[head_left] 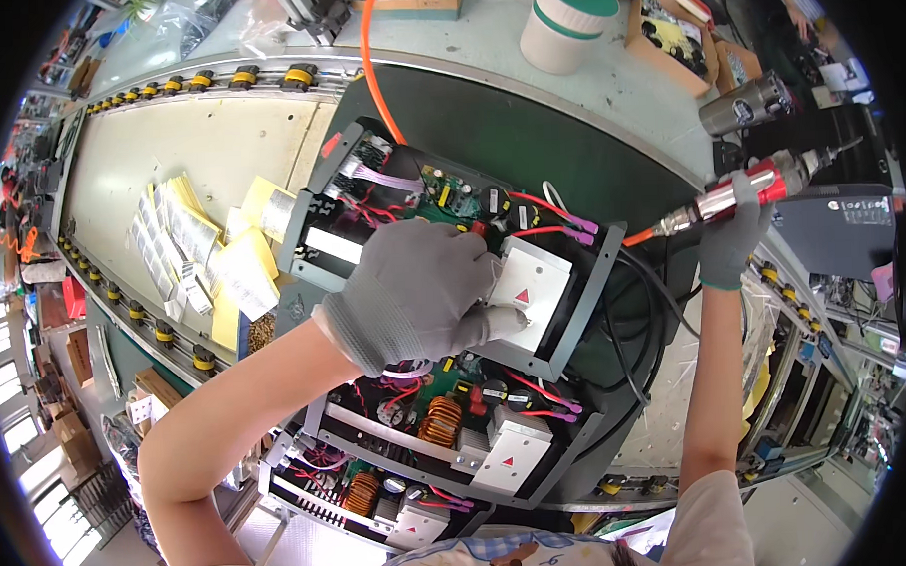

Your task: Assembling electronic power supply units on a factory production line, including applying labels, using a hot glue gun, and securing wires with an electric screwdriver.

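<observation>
Both hands wear grey knitted cloth gloves, matt and finely ribbed. The right hand (733, 241) grips a screwdriver (759, 187) with a glossy red metal barrel and a bright steel tip. Under the left hand (413, 289) lies a matt black sheet-metal chassis (574, 314) with a green circuit board (448, 195) and a smooth white plastic cover (529, 280). Left of that hand lie yellow paper stacks (238, 271) on the matt, pale table (149, 154).

A dark green conveyor belt (528, 131), edged by yellow-and-black rollers (241, 79), is seen carrying 3 open electronic chassis (452, 243) in a row. On the pale panel (169, 153) beside them, stacks of yellow label sheets (207, 252) are laid. A white-and-green tub (564, 22) is set on the grey bench (626, 87) behind.
</observation>
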{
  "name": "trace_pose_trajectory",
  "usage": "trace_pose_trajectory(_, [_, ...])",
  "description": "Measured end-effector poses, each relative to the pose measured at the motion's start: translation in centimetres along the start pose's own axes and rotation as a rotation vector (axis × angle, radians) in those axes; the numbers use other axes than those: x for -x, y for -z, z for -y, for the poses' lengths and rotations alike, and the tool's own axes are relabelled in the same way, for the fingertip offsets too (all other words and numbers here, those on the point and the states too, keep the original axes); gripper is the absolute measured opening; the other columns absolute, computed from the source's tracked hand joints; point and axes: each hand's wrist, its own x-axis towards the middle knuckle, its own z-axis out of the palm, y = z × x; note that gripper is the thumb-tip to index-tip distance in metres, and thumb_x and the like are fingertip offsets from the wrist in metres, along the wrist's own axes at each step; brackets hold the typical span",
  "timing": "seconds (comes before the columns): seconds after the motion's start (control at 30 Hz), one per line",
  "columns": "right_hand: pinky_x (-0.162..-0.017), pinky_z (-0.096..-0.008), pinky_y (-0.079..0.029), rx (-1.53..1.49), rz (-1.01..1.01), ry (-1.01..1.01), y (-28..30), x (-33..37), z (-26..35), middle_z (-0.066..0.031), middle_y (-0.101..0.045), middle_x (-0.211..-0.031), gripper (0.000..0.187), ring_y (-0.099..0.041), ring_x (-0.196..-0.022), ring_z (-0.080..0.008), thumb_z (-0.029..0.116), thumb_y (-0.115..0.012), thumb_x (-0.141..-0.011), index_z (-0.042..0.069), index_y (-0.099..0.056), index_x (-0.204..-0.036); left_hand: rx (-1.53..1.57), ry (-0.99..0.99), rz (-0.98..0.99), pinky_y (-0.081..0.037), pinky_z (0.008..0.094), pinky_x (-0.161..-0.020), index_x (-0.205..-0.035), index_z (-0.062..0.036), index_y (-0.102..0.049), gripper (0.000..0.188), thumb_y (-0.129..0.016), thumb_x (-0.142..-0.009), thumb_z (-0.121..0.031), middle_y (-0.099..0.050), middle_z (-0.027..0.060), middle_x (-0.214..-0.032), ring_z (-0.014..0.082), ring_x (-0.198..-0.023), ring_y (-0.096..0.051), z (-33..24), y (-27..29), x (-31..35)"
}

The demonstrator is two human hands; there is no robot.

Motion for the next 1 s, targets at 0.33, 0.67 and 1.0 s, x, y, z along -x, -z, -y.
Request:
trace_pose_trajectory(0.33, [-0.053, -0.0274, -0.050, 0.016, -0.091, 0.125, -1.7, -2.4, 2.8, -0.0075, -0.060, -0.071, 0.023, -0.058, -0.057, -0.0151, 0.012, -0.063, -0.084, 0.003, -0.051, -0.101, 0.027, -0.031, 0.023, -0.046, 0.0419, -0.057, -0.064, -0.0101, -0.057, 0.046, -0.059, -0.085, -0.051, -0.056, 0.0077, -0.068, 0.0285, -0.066, -0.059, 0.0, 0.8, 0.1])
trace_pose_trajectory(0.67, [-0.076, -0.0362, -0.052, -0.011, -0.593, 0.239, 4.2, -4.3, 1.5, -0.0084, -0.059, -0.095, 0.032, -0.061, -0.083, -0.0179, 0.013, -0.068, -0.080, 0.003, -0.051, -0.106, 0.010, -0.139, -0.054, -0.041, 0.0385, -0.047, -0.058, -0.0103, -0.053, 0.041, -0.069, -0.081, -0.040, -0.049, 0.0060, -0.055, 0.0271, -0.051, -0.053, -0.5, 1.1, -0.6])
trace_pose_trajectory(1.0, [-0.084, -0.0464, -0.051, -0.877, -0.360, -0.627, 7.8, 2.6, 8.5, -0.0087, -0.060, -0.088, 0.027, -0.060, -0.087, -0.0275, 0.025, -0.065, -0.084, 0.009, -0.055, -0.102, 0.448, 0.220, -0.139, -0.051, 0.0306, -0.067, -0.115, -0.0020, -0.061, 0.053, -0.075, -0.079, -0.038, -0.066, 0.0107, -0.087, 0.0269, -0.076, -0.065, -11.7, -1.0, -10.8])
